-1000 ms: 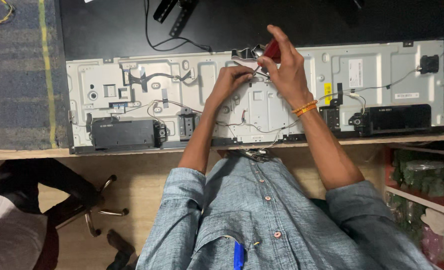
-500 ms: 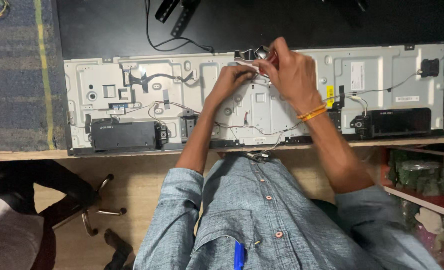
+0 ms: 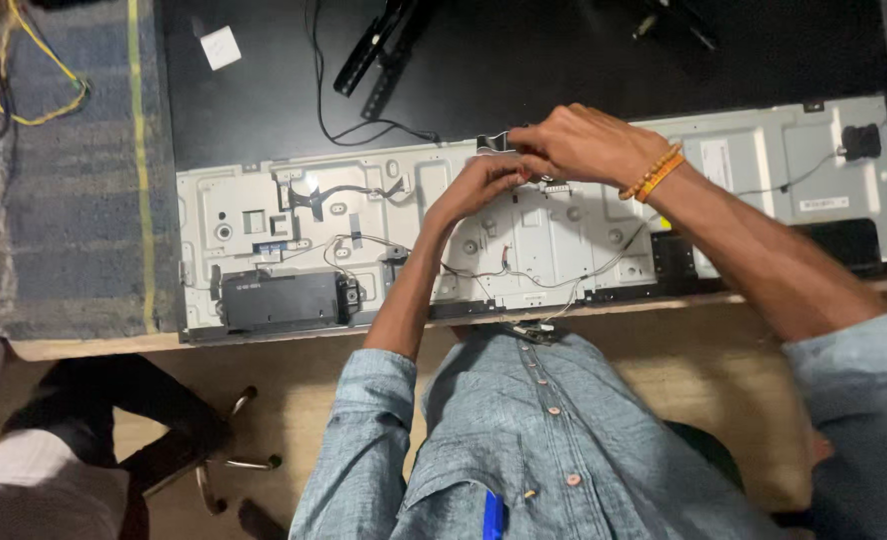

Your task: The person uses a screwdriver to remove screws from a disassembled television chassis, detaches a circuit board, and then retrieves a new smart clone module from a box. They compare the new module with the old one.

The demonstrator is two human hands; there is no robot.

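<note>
Brown floor shows at the bottom, and a person in a blue shirt (image 3: 554, 440) sits close to the wooden desk (image 3: 94, 345). On the desk lies a big flat metal back panel (image 3: 584, 240) of a screen, grey and full of small holes and screws. At its near edge, on the left, sits a long black box (image 3: 282, 300), and thin wires (image 3: 524, 280) run across the middle of the panel. Both arms reach over the panel to its far edge. The left hand (image 3: 479, 185) is curled, and its fingers pinch something small that I cannot make out. The right hand (image 3: 586, 143) is just above it, touching it, with its fingers closed on a small grey connector (image 3: 496, 142) at the panel's top edge. An orange bead bracelet (image 3: 651, 173) is on the right wrist. Behind the panel is a dark mat (image 3: 264, 90) with a black bracket (image 3: 379, 45) and a black cable (image 3: 364, 128) lying on it. Far left is blue carpet (image 3: 74, 180) with a yellow wire (image 3: 49, 60).
</note>
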